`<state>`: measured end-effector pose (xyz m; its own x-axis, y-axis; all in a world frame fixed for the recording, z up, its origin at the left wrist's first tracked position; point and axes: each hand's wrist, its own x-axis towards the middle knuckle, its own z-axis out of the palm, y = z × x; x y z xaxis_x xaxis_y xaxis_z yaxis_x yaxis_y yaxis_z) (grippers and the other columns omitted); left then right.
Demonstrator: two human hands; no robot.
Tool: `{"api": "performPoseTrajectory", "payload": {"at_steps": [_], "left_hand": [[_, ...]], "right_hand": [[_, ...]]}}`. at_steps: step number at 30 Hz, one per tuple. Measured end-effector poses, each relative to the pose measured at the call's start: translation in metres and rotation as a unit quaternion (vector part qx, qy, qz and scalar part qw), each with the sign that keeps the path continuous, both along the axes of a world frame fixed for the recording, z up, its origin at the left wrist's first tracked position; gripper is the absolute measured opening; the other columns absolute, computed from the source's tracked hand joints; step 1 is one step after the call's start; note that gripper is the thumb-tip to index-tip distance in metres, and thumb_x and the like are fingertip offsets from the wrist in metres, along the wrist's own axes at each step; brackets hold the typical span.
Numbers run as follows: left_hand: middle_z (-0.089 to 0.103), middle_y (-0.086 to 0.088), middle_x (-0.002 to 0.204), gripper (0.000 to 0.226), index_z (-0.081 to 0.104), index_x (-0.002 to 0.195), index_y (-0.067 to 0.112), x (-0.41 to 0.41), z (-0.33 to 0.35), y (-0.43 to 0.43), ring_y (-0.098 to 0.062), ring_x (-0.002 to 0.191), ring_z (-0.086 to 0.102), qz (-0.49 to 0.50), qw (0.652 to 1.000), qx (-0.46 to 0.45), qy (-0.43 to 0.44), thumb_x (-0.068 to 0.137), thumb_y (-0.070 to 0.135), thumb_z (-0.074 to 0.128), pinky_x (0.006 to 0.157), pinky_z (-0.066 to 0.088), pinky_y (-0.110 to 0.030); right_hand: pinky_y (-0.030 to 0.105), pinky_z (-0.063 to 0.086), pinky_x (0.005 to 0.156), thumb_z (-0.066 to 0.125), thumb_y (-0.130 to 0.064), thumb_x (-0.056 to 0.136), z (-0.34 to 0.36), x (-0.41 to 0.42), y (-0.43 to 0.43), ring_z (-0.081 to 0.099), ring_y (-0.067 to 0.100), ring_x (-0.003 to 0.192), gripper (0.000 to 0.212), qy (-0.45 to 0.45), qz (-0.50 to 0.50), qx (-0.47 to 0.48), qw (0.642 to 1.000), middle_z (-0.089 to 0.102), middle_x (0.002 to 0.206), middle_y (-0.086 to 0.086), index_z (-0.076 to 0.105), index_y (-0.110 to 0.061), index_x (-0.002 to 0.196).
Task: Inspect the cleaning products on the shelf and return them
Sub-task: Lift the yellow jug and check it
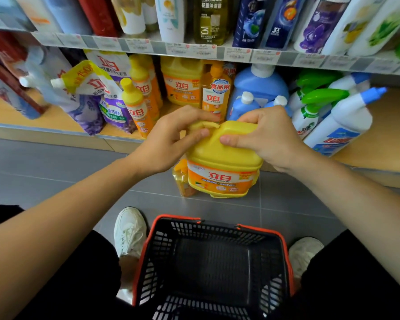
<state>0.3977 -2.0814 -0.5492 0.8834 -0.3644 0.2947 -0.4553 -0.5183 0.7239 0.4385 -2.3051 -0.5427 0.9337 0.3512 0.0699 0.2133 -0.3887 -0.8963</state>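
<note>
Below the yellow jug (pixel 222 162) stands an empty basket (pixel 214 264). Both hands grip the jug's top, left hand (pixel 171 139) fingers closed at the cap, right hand (pixel 263 137) around the handle. It looks heavy and smooth; the handle seems safest.

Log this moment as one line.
left hand: on handle | right hand: gripping top | object: yellow plastic detergent jug, upright | black basket: empty

You hold a big yellow detergent jug (pixel 222 158) upright at the frame's centre, orange label facing you (a smaller orange bottle (pixel 183 179) is attached at its nine o'clock side). A matching jug (pixel 183 82) stands on the shelf at twelve o'clock.
</note>
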Motion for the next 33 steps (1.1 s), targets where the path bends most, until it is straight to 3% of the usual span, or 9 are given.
{"api": "performPoseTrajectory", "payload": {"at_steps": [5,9,12,15,18,23,25,29,33], "left_hand": [[0.042,0.002,0.157,0.062,0.021,0.16,0.018,0.002,-0.005,0.006,-0.015,0.14,0.047,-0.006,0.993,-0.085,0.084,0.106,0.018,0.05,0.107,0.05,-0.044],[0.051,0.007,0.15,0.062,0.025,0.159,0.017,0.006,-0.013,0.011,-0.012,0.136,0.051,-0.023,0.969,-0.157,0.189,0.103,0.025,0.051,0.106,0.05,-0.031],[0.057,0.01,0.143,0.069,0.033,0.153,0.027,0.003,-0.026,0.018,-0.012,0.132,0.056,-0.049,0.944,-0.152,0.29,0.094,0.024,0.067,0.104,0.052,-0.032],[0.063,0.015,0.134,0.077,0.039,0.144,0.032,0.0,-0.04,0.026,-0.009,0.124,0.061,-0.025,0.944,-0.121,0.306,0.08,0.022,0.08,0.097,0.056,-0.029],[0.071,0.014,0.12,0.078,0.049,0.129,0.026,0.003,-0.041,0.034,-0.01,0.112,0.069,0.026,0.933,-0.145,0.329,0.065,0.03,0.095,0.089,0.06,-0.03],[0.074,0.0,0.113,0.078,0.053,0.114,0.012,0.0,-0.038,0.03,-0.02,0.104,0.073,0.063,0.931,-0.207,0.294,0.05,0.03,0.095,0.077,0.061,-0.031],[0.074,0.003,0.111,0.081,0.053,0.114,0.01,-0.003,-0.034,0.026,-0.018,0.101,0.073,0.081,0.942,-0.204,0.254,0.049,0.033,0.095,0.075,0.062,-0.029],[0.07,0.007,0.105,0.084,0.055,0.112,0.018,-0.005,-0.02,0.022,-0.01,0.096,0.071,0.148,0.966,-0.156,0.142,0.044,0.049,0.094,0.071,0.062,-0.027],[0.064,0.014,0.108,0.087,0.056,0.116,0.028,-0.004,-0.008,0.024,-0.012,0.097,0.066,0.197,0.98,0.012,0.038,0.044,0.069,0.083,0.078,0.059,-0.039]], "right_hand": [[0.033,0.059,0.066,0.087,-0.042,0.052,0.003,0.004,-0.003,0.071,0.01,0.071,0.021,0.047,-0.006,0.108,0.993,0.075,0.07,-0.006,0.077,-0.03,0.066],[0.043,0.058,0.072,0.087,-0.032,0.057,0.007,0.008,-0.008,0.071,0.024,0.078,0.037,0.07,-0.014,0.165,0.984,0.075,0.082,0.016,0.077,-0.006,0.081],[0.026,0.056,0.061,0.081,-0.016,0.073,0.015,0.009,-0.013,0.07,0.011,0.065,0.005,0.113,-0.004,0.229,0.967,0.073,0.066,0.0,0.077,-0.017,0.07],[0.013,0.045,0.047,0.066,-0.002,0.089,0.014,0.014,-0.018,0.056,-0.002,0.044,0.045,0.135,-0.015,0.278,0.951,0.057,0.045,-0.014,0.07,-0.022,0.049],[0.012,0.043,0.044,0.061,-0.003,0.093,0.014,0.015,-0.018,0.053,-0.002,0.041,0.05,0.154,-0.041,0.304,0.939,0.053,0.042,-0.014,0.071,-0.021,0.048],[0.02,0.043,0.052,0.072,-0.025,0.081,0.01,0.023,-0.023,0.048,0.006,0.049,0.028,0.163,-0.071,0.277,0.944,0.049,0.049,-0.007,0.072,-0.021,0.054],[0.029,0.046,0.063,0.075,-0.034,0.079,0.006,0.03,-0.031,0.053,0.019,0.065,0.02,0.156,-0.086,0.246,0.953,0.053,0.064,0.006,0.073,-0.02,0.065],[0.04,0.056,0.079,0.074,-0.039,0.081,-0.003,0.036,-0.038,0.068,0.017,0.088,0.022,0.158,-0.095,0.186,0.965,0.072,0.087,-0.001,0.075,-0.02,0.093],[0.024,0.051,0.089,0.078,-0.019,0.082,-0.002,0.032,-0.036,0.063,0.012,0.108,0.04,-0.054,-0.218,0.071,0.972,0.066,0.116,-0.002,0.065,-0.02,0.119]]}}
